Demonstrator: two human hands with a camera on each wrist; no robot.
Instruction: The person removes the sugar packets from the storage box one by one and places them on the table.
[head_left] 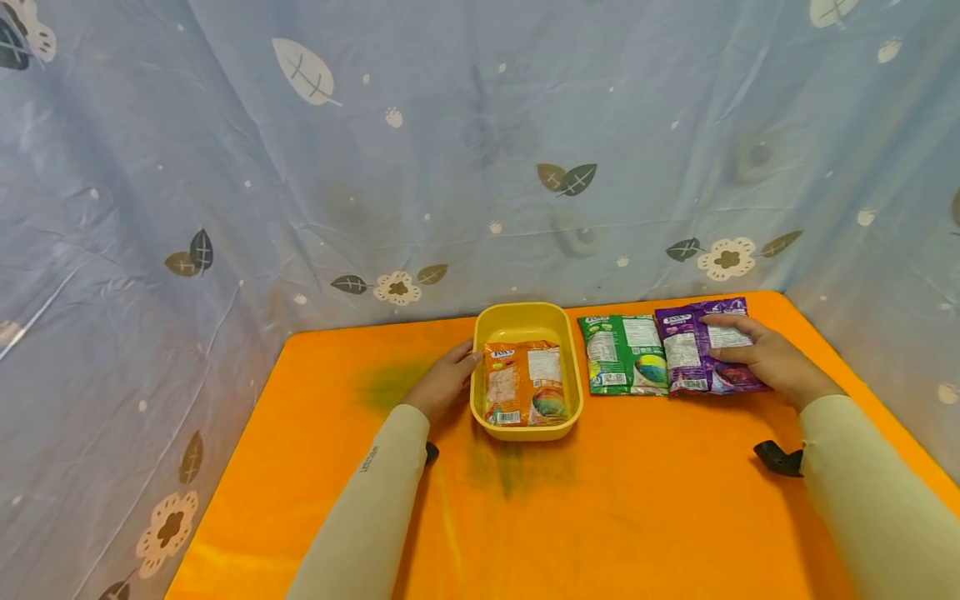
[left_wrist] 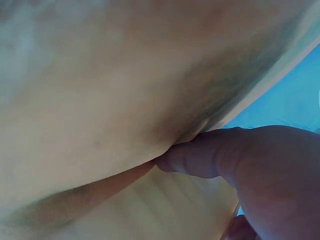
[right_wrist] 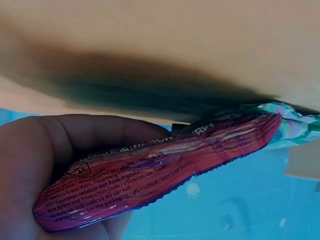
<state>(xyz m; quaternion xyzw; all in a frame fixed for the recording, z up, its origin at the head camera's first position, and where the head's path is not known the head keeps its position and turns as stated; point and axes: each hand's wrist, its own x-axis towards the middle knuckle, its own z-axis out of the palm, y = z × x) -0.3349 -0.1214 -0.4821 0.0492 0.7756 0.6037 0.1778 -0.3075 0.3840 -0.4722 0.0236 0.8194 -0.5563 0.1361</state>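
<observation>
"Where is the right hand [head_left: 783, 362]?"

"Right of centre in the head view, on the glossy purple plastic candy packet [head_left: 700, 343]. The right wrist view shows the packet pinched between thumb and fingers, fine print running along its reddish edge."

"And beside that packet?"

"A glossy green plastic candy packet [head_left: 624, 354] lies just to its left in the head view, printed panels facing up. Their neighbouring edges look to be meeting; I can't tell whether one overlaps the other."

"What about the left hand [head_left: 442, 383]?"

"It's near the middle of the head view, at the left side of the yellow rectangular plastic tub [head_left: 527, 433] with rounded corners. Thumb and fingers grip the tub's wall there, though the fingertips are mostly hidden."

"Anything inside the tub?"

"A glossy orange plastic candy packet [head_left: 525, 383] lies in it, nearer the rim that is lower in the frame, with its barcode toward that rim."

"And around them?"

"A bright orange table surface [head_left: 615, 517] fills the lower middle, with dark smudges left of the tub and below it. A blue-grey curtain [head_left: 480, 150] printed with leaves and flowers covers the upper frame and both sides. Pale sleeves [head_left: 375, 500] reach in from the lower edge."
</observation>
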